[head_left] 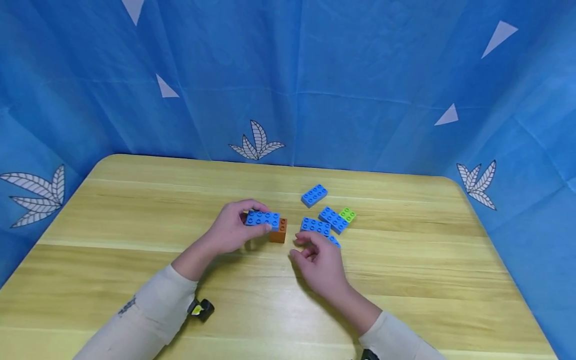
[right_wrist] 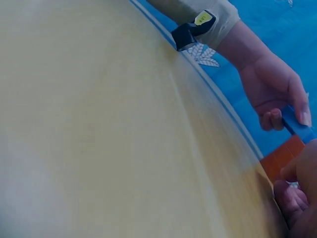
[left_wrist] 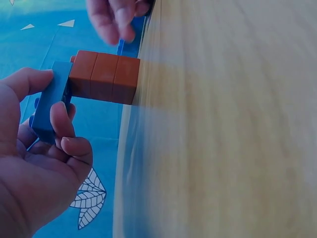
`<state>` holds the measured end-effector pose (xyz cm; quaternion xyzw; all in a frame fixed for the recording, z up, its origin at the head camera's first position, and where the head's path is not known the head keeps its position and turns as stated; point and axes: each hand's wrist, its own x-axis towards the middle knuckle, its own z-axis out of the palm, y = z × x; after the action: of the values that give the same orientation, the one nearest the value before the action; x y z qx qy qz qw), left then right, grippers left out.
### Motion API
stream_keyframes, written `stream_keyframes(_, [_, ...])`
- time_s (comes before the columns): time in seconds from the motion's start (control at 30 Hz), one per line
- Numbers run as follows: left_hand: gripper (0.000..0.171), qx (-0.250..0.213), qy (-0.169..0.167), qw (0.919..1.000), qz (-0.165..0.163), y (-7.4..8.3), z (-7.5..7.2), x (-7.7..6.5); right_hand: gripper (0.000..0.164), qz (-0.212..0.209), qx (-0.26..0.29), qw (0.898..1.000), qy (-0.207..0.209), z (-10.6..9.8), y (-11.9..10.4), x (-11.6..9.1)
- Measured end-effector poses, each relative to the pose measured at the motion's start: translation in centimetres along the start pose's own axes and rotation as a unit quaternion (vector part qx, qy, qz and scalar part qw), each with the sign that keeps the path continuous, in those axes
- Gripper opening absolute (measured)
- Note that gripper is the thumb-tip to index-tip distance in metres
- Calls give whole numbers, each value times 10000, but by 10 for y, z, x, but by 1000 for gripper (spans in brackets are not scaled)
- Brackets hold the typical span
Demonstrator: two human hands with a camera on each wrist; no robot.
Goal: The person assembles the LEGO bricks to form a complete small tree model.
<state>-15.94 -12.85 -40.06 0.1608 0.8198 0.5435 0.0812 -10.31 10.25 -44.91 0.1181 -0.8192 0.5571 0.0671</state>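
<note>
I have the left hand [head_left: 228, 229] pinching a blue brick [head_left: 263, 220] between thumb and fingers, about midway between the desk's [head_left: 135, 210] left and right edges and toward its far edge. One end of that brick lies over an upright brown stack [head_left: 278, 236], three blocks tall in my left wrist view; the rest juts toward the left edge. I can't tell whether the two are pressed together. My right hand [head_left: 322, 265] has its fingers loosely bent, thumb and fingertips apart, with nothing in its hold. It hovers right at an eight-stud blue brick [head_left: 316, 225], contact unclear. Another blue brick [head_left: 334, 242] is partly hidden behind that hand. Toward the right edge, an angled blue brick [head_left: 332, 219] meets a green brick [head_left: 347, 214]; I can't tell if they're joined. Nearest the far edge lies one more blue brick [head_left: 314, 195]. A blue curtain [head_left: 288, 60] hangs behind that edge.
</note>
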Motion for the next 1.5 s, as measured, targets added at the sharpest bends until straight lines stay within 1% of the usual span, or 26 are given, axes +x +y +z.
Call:
stream_keyframes(0.17, [28,-20,7,10000,61,2,-2,0,24,252,-24,9995,207,-14,1,-6])
stream_keyframes(0.3, [27,-41,5,9999,137,0,-2,0,23,468,-102,9982,361,-23,4,-7])
stream_keyframes(0.5, [28,-187,-22,9998,63,-2,0,-1,23,614,-334,9952,682,-35,10,-7])
stream_keyframes(0.63, [29,-313,-42,9995,4,-4,0,-1,32,582,-431,9944,774,-37,12,-6])
stream_keyframes(0.83, [29,-388,-33,9992,-32,-6,0,0,55,302,-755,9947,629,-35,12,-5])
stream_keyframes(0.9, [30,-386,-33,9992,-24,-7,1,0,55,175,-848,9943,618,-34,12,-4])
stream_keyframes(1.0, [30,-367,-27,9993,11,-8,1,0,49,69,-882,9944,583,-33,13,-3])
stream_keyframes(1.1, [30,-335,1,9994,61,-7,2,0,42,80,-1020,9931,572,-33,13,-2])
stream_keyframes(1.2, [31,-287,42,9996,21,-6,3,0,43,109,-1140,9917,581,-30,11,0])
stream_keyframes(1.3, [32,-251,70,9997,-23,-5,3,0,52,48,-1401,9884,592,-27,11,4])
stream_keyframes(1.37, [32,-244,72,9997,-42,-5,3,0,55,16,-1745,9829,588,-24,11,8])
stream_keyframes(1.5, [32,-244,73,9997,-18,-7,3,0,49,120,-2410,9692,497,-21,11,14])
